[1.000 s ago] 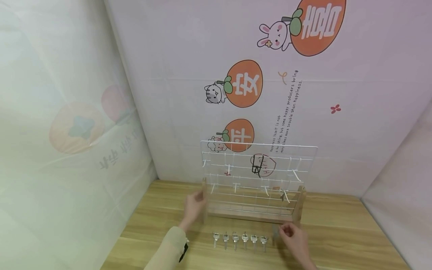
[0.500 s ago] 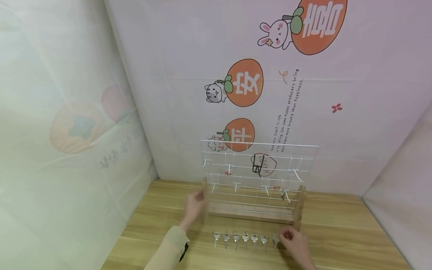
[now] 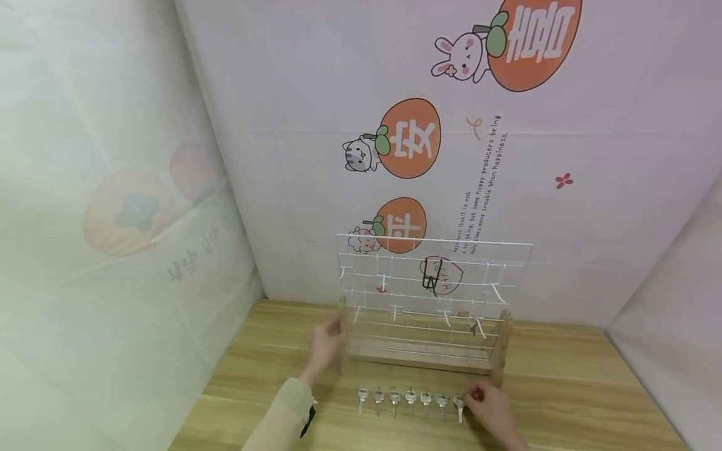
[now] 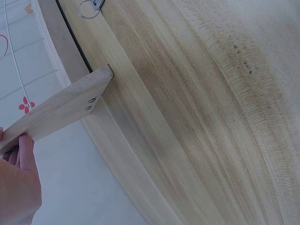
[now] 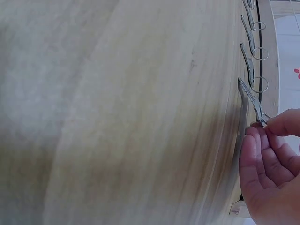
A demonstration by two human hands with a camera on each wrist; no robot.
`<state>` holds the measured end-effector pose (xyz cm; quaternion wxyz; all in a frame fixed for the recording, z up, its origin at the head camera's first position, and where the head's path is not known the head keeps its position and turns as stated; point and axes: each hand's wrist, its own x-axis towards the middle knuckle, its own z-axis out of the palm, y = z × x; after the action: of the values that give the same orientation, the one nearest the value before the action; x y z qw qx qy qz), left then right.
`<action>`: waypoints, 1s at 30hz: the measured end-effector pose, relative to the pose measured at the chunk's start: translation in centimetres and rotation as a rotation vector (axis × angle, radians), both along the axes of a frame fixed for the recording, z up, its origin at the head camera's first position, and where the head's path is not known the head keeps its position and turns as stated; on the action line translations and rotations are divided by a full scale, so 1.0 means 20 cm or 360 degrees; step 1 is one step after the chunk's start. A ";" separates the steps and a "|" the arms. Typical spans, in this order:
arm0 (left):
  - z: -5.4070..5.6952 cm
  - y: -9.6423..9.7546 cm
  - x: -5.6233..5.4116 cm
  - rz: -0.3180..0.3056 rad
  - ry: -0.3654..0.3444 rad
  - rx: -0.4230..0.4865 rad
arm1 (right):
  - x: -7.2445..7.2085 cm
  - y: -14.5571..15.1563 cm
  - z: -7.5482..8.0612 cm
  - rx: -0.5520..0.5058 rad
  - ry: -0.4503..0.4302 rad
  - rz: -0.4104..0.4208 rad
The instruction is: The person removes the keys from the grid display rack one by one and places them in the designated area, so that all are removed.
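My right hand (image 3: pixel 492 406) pinches a silver key (image 3: pixel 459 408) by its head and ring, at the right end of a row of similar keys (image 3: pixel 410 399). In the right wrist view the key (image 5: pixel 251 99) points away from the thumb and fingers, its tip close over the wood. With thumb and fingers, my left hand (image 3: pixel 326 344) grips the left wooden upright (image 4: pixel 61 105) of a white wire grid rack (image 3: pixel 417 282). Several white hooks (image 3: pixel 445 318) stick out from the grid. One key (image 3: pixel 473 325) hangs at a lower right hook.
The rack's wooden base bar (image 3: pixel 417 362) runs behind the row of keys on the wood-grain table (image 3: pixel 575 388). A printed cloth backdrop (image 3: pixel 310 156) rises behind the rack, with pale cloth sides (image 3: pixel 130 313) to left and right. A black clip-like piece (image 3: pixel 432 274) is on the grid.
My right hand has brought its key down and slightly left, into line with the row, where it now shows sharply. The left hand stays on the upright.
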<state>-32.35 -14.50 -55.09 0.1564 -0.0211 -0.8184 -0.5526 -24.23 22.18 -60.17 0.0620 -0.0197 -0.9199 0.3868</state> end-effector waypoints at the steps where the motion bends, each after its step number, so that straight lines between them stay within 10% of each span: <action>1: 0.00 0.00 0.00 0.0005 0.0003 -0.0002 | 0.00 0.00 0.00 0.0004 0.0006 0.0006; 30: 0.00 0.00 0.00 0.0021 -0.0036 -0.0003 | 0.00 -0.02 0.01 0.0048 0.0019 0.0028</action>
<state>-32.26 -14.42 -55.02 0.1508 -0.0096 -0.8207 -0.5510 -24.13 21.78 -60.00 0.0644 -0.0084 -0.9253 0.3735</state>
